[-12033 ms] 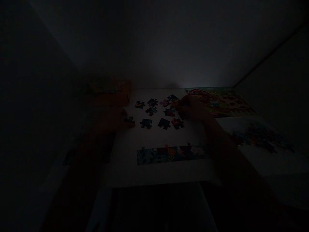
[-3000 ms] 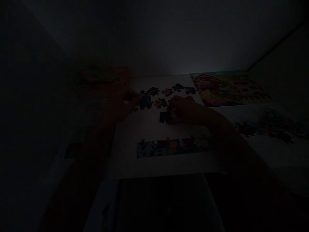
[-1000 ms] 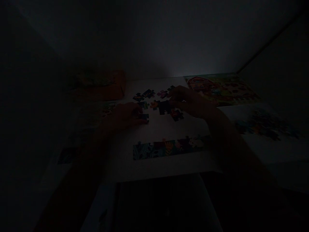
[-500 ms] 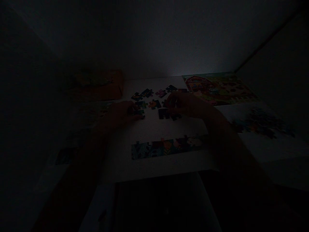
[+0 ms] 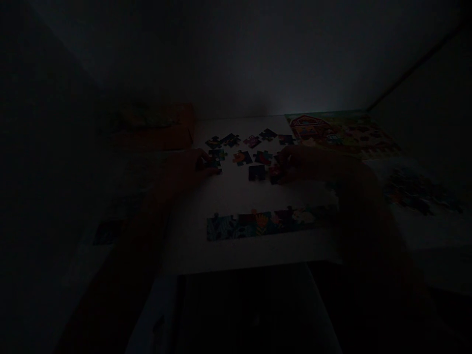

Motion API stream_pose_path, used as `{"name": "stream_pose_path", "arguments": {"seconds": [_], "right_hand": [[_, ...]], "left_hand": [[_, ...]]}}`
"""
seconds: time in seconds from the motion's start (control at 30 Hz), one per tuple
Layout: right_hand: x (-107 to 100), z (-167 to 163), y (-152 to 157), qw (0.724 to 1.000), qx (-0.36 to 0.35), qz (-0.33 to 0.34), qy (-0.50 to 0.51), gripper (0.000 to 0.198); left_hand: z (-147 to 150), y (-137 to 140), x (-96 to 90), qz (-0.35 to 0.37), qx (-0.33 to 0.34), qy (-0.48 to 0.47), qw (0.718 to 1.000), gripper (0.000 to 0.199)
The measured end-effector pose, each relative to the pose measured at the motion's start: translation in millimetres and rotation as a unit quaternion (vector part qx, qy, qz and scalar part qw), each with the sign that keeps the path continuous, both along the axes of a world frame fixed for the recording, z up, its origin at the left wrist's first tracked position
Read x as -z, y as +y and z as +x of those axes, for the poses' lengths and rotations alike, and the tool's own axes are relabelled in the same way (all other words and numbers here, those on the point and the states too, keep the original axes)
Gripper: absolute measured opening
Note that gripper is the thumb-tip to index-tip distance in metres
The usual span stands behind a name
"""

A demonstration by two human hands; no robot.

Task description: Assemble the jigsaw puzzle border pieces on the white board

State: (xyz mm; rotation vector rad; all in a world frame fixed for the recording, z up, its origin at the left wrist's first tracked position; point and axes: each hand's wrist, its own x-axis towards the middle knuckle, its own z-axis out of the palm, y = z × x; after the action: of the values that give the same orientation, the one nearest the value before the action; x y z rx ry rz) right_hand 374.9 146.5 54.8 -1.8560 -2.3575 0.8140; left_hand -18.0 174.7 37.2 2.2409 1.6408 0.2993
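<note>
The scene is very dark. My left hand (image 5: 186, 169) rests at the left of the loose jigsaw pieces, thumb and fingers closed around the edges of a dark green piece (image 5: 213, 164). At the right, my right hand (image 5: 304, 162) has its fingertips on a reddish piece (image 5: 275, 173), which they partly cover. Between the hands lie a piece with an orange shape (image 5: 241, 158), a red and green piece (image 5: 263, 157) and a dark piece (image 5: 257, 172). A joined strip of jigsaw (image 5: 261, 223) lies nearer to me, flat on the white table (image 5: 236, 194).
Several more loose pieces, one of them pinkish (image 5: 252, 141), lie toward the wall. An orange box (image 5: 177, 130) stands at the back left. A farm picture sheet (image 5: 342, 135) lies at the back right, with a pile of jigsaw pieces (image 5: 416, 191) in front of it.
My right hand has shifted right, from the red and green piece to the reddish one beside it, uncovering the former. My left hand stays at its piece. The whole view has shifted slightly.
</note>
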Motion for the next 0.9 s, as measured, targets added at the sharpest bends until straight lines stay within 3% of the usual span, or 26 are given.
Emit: {"name": "stream_pose_path", "arguments": {"seconds": [0.2,0.4,0.63,0.9], "right_hand": [[-4,-3,-3,0.984,0.021,0.066,0.167,0.049],[-13,-66,-24,0.96,0.021,0.051,0.275,0.054],[-14,-148,-25,0.96,-0.148,-0.082,0.225,0.044],[2,-151,-27,0.973,-0.149,-0.096,0.15,0.049]], "left_hand": [[1,-2,0.0,0.005,0.014,-0.022,1.0,0.027],[6,-2,-3.2,0.019,-0.003,-0.056,0.998,0.028],[4,-2,-5.0,0.044,-0.009,-0.042,0.998,0.025],[6,0,0.9,0.044,-0.001,-0.058,0.997,0.025]]}}
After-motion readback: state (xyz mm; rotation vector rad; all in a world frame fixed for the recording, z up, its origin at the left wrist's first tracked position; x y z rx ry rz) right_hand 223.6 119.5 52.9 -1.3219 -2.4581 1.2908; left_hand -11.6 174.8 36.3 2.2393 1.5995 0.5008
